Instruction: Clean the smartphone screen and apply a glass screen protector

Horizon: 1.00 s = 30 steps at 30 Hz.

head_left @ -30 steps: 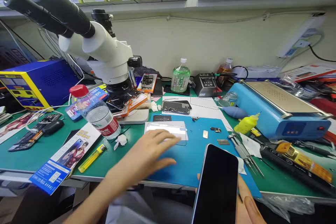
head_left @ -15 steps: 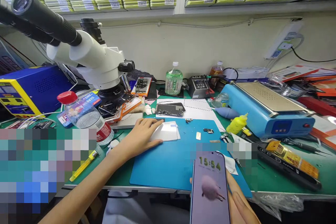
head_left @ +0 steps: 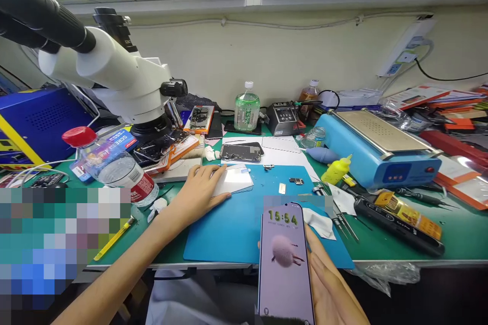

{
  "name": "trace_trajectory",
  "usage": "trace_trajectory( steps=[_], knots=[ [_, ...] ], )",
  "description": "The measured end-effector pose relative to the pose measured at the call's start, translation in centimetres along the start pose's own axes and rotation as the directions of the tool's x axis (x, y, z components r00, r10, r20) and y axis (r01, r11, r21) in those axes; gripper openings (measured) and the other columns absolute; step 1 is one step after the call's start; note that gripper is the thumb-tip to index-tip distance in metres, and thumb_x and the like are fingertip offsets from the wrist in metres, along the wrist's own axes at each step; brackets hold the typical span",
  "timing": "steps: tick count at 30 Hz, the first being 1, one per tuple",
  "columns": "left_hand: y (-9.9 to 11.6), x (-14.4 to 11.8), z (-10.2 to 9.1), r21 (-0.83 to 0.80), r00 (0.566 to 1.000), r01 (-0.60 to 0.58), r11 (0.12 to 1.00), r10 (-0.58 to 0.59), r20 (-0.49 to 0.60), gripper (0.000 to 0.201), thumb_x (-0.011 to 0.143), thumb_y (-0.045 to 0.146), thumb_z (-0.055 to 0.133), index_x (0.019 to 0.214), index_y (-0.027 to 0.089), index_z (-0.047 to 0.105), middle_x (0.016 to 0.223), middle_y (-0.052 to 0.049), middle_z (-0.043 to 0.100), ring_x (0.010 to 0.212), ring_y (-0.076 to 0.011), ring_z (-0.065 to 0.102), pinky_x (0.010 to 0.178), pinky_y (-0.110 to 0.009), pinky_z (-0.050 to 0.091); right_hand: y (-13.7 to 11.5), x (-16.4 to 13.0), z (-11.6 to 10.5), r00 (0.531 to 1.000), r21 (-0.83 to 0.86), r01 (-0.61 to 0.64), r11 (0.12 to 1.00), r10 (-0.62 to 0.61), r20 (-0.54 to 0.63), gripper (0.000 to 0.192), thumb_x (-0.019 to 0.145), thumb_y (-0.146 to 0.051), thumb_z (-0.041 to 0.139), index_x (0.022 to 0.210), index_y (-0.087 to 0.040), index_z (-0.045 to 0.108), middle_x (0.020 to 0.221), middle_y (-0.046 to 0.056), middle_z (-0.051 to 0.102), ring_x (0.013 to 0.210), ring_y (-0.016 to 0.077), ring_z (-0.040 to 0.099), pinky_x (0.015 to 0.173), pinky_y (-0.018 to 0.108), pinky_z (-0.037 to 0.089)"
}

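Note:
My right hand (head_left: 330, 287) holds a smartphone (head_left: 285, 264) upright at the bottom centre; its lit screen shows 15:54 and a pink fluffy figure. My left hand (head_left: 200, 190) reaches over the blue work mat (head_left: 236, 226) and grips the left edge of a clear screen-protector sheet (head_left: 236, 181) lying at the mat's far left corner. Small metal phone parts (head_left: 295, 181) lie on the mat beyond the phone. A white wipe (head_left: 320, 222) lies just right of the phone's top.
A white microscope (head_left: 114, 76) looms at the left over opened phones (head_left: 168, 144). Near my left forearm a red-capped water bottle (head_left: 110, 165) lies tilted. At the right are a blue heating plate machine (head_left: 377, 150), a yellow squeeze bottle (head_left: 335, 170), tweezers (head_left: 339, 218) and a black tool (head_left: 396, 221).
The phone's screen went from dark to lit. My left hand moved from the mat's middle to the clear sheet and took hold of its edge. The view shifted slightly left.

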<state>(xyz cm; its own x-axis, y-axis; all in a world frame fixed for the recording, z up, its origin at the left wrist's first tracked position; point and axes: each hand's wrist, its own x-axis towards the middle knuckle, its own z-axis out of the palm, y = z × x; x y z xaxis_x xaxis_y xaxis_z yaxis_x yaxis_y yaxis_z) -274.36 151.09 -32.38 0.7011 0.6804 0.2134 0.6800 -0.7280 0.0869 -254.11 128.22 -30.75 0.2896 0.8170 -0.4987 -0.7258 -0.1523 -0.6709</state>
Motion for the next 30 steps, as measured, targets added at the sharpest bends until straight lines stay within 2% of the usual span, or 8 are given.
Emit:
trace_trajectory(
  steps=[5, 10, 15, 22, 24, 26, 28, 30],
  knots=[
    [0.4, 0.1, -0.2, 0.018, 1.000, 0.009, 1.000, -0.009, -0.009, 0.065, 0.105, 0.047, 0.057, 0.160, 0.014, 0.043, 0.137, -0.019, 0.065, 0.127, -0.0379, 0.060, 0.115, -0.059, 0.041, -0.2, -0.2, 0.4, 0.999, -0.059, 0.029, 0.998, -0.030, -0.022, 0.084, 0.097, -0.059, 0.070, 0.169, -0.038, 0.034, 0.163, -0.001, 0.055, 0.156, 0.0305, 0.045, 0.115, 0.045, 0.058],
    [1.5, -0.2, -0.7, 0.079, 1.000, 0.028, 0.996, -0.028, 0.002, 0.069, 0.103, 0.047, 0.063, 0.157, 0.006, 0.047, 0.132, -0.022, 0.065, 0.123, -0.0404, 0.061, 0.109, -0.056, 0.046, 0.6, 0.2, -0.8, 1.000, -0.008, -0.009, 1.000, 0.009, -0.018, 0.097, 0.090, -0.058, 0.079, 0.171, -0.035, 0.030, 0.157, 0.005, 0.062, 0.148, 0.0357, 0.055, 0.106, 0.047, 0.065],
    [3.0, -0.9, -1.0, 0.149, 0.994, 0.108, 0.983, -0.108, -0.008, 0.070, 0.105, 0.053, 0.057, 0.152, 0.003, 0.052, 0.127, -0.025, 0.069, 0.112, -0.0426, 0.067, 0.098, -0.057, 0.052, 0.6, 0.3, -1.1, 0.998, 0.023, -0.057, 0.998, 0.057, 0.014, 0.096, 0.094, -0.058, 0.074, 0.172, -0.039, 0.021, 0.153, 0.001, 0.065, 0.143, 0.0312, 0.061, 0.106, 0.045, 0.065],
    [3.3, -1.6, -1.0, 0.130, 0.986, 0.163, 0.978, -0.155, -0.068, 0.078, 0.101, 0.058, 0.063, 0.156, 0.005, 0.047, 0.140, -0.026, 0.065, 0.124, -0.0438, 0.063, 0.103, -0.059, 0.051, 0.0, 0.4, 0.2, 1.000, -0.090, -0.018, 0.996, 0.018, 0.005, 0.087, 0.094, -0.058, 0.073, 0.169, -0.036, 0.034, 0.157, 0.003, 0.062, 0.148, 0.0313, 0.056, 0.117, 0.048, 0.055],
    [3.7, -2.2, -1.7, 0.077, 0.980, 0.167, 0.983, -0.157, -0.123, 0.070, 0.106, 0.056, 0.056, 0.157, 0.010, 0.047, 0.149, -0.024, 0.061, 0.135, -0.0427, 0.057, 0.110, -0.060, 0.048, -0.4, 0.2, 1.2, 1.000, -0.086, -0.007, 0.996, 0.007, 0.001, 0.087, 0.093, -0.057, 0.074, 0.168, -0.035, 0.036, 0.156, 0.004, 0.064, 0.149, 0.0312, 0.056, 0.121, 0.049, 0.050],
    [4.5, -3.2, -2.4, -0.180, 0.960, 0.197, 0.964, -0.227, -0.165, 0.052, 0.112, 0.051, 0.042, 0.151, 0.020, 0.055, 0.147, -0.016, 0.063, 0.134, -0.0373, 0.058, 0.111, -0.059, 0.048, -0.7, 0.4, 2.2, 0.999, -0.065, 0.025, 0.998, -0.024, 0.024, 0.088, 0.094, -0.058, 0.072, 0.169, -0.034, 0.034, 0.157, 0.005, 0.063, 0.150, 0.0318, 0.054, 0.122, 0.050, 0.049],
    [5.8, -4.2, -2.8, -0.636, 0.943, 0.241, 0.733, -0.331, -0.024, 0.047, 0.113, 0.053, 0.035, 0.144, 0.029, 0.061, 0.142, -0.010, 0.066, 0.114, -0.0292, 0.068, 0.097, -0.051, 0.058, -0.9, 1.1, 3.1, 0.995, -0.047, 0.072, 0.996, -0.069, 0.070, 0.087, 0.095, -0.057, 0.070, 0.170, -0.031, 0.033, 0.158, 0.006, 0.062, 0.152, 0.0317, 0.051, 0.124, 0.050, 0.046],
    [7.3, -5.0, -2.7, -0.916, 0.945, 0.308, 0.257, -0.193, 0.264, 0.051, 0.109, 0.060, 0.040, 0.153, 0.037, 0.051, 0.150, -0.009, 0.062, 0.088, -0.0219, 0.072, 0.074, -0.042, 0.064, -0.9, 2.2, 4.0, 0.982, -0.035, 0.112, 0.993, -0.106, 0.154, 0.084, 0.097, -0.055, 0.067, 0.170, -0.031, 0.033, 0.161, 0.005, 0.060, 0.155, 0.0317, 0.048, 0.126, 0.051, 0.043]
  ],
)
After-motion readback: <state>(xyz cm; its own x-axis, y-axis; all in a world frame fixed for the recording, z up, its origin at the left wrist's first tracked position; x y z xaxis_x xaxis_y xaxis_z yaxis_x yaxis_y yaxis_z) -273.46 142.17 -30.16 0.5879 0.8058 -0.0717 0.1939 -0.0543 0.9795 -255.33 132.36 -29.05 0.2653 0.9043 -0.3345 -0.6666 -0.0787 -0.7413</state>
